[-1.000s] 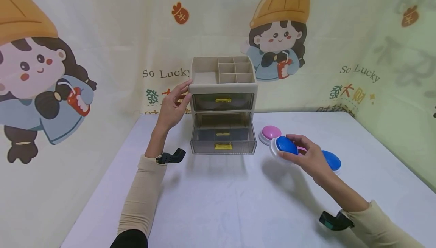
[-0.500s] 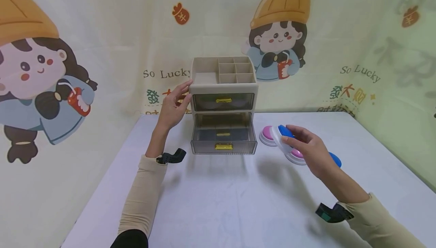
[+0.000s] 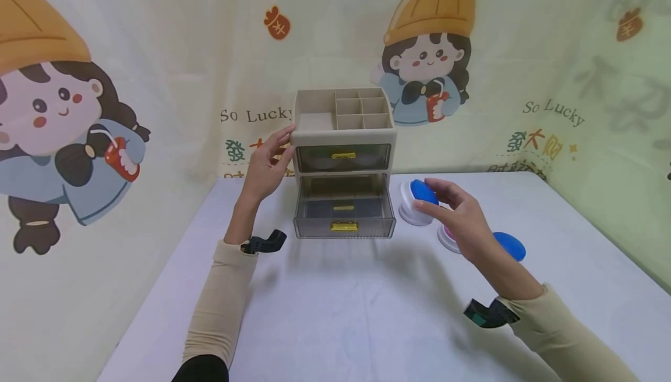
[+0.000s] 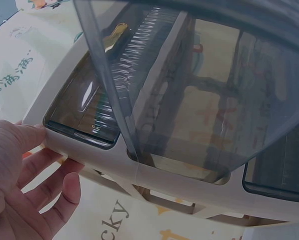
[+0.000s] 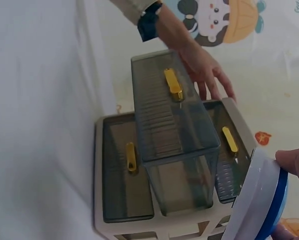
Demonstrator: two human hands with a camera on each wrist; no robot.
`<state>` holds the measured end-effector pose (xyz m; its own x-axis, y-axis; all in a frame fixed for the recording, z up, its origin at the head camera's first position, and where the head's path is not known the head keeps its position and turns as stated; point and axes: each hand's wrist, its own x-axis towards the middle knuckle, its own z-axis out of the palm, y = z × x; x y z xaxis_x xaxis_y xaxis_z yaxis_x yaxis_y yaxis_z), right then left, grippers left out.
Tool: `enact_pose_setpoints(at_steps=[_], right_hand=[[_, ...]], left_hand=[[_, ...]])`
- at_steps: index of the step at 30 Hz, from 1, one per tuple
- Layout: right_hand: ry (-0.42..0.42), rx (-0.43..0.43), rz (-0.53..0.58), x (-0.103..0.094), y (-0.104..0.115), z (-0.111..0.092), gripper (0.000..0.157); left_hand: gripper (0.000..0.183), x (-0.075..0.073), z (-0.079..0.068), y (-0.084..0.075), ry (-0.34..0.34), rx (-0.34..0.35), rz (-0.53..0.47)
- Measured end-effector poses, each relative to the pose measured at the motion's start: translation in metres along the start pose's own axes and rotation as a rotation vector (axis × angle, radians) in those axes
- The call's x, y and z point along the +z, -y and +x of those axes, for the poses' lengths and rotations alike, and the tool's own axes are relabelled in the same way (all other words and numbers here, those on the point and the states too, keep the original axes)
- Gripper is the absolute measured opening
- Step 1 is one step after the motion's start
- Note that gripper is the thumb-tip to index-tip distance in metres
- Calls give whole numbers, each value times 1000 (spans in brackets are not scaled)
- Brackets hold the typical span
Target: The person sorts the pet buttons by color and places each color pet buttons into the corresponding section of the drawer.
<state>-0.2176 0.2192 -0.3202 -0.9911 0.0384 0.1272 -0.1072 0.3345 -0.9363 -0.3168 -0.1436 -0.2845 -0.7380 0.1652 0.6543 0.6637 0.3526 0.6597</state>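
My left hand [image 3: 264, 163] touches the upper left side of a cream desktop organizer [image 3: 343, 137], fingers extended; in the left wrist view the fingertips lie along its edge. The organizer's middle drawer [image 3: 314, 227], smoky and see-through with a gold handle, is pulled out. My right hand [image 3: 463, 219] pinches a push button with a blue dome [image 3: 423, 192] and white base between thumb and fingers, right of the drawer. It is tilted and covers the spot of a pink-domed button. In the right wrist view the held button [image 5: 257, 200] shows at the lower right edge.
Partly behind my right hand, a pink-domed button [image 3: 448, 237] sits on the white table [image 3: 335, 324]. Another blue-domed button [image 3: 509, 246] lies to the right of my wrist. A printed cloth backdrop [image 3: 335, 32] rises behind the organizer, whose top has several small compartments.
My right hand has carried the blue button left and away from me, tilting it on the way, over the farther pink button. My left hand and the pulled-out drawer stay put.
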Motion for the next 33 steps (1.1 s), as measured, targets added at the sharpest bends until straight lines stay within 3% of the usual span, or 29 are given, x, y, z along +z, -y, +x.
enact_pose_setpoints(at_steps=[13, 19, 27, 33], right_hand=[[-95, -201, -179, 16, 10, 9, 78], [-67, -182, -158, 22, 17, 12, 79], [-4, -79, -39, 30, 27, 16, 82], [36, -81, 14, 35, 32, 18, 78]], left_hand=[[45, 1, 2, 0, -3, 2, 3], [45, 0, 2, 1, 4, 0, 0], [45, 0, 1, 1, 3, -2, -2], [44, 0, 1, 1, 1, 2, -3]])
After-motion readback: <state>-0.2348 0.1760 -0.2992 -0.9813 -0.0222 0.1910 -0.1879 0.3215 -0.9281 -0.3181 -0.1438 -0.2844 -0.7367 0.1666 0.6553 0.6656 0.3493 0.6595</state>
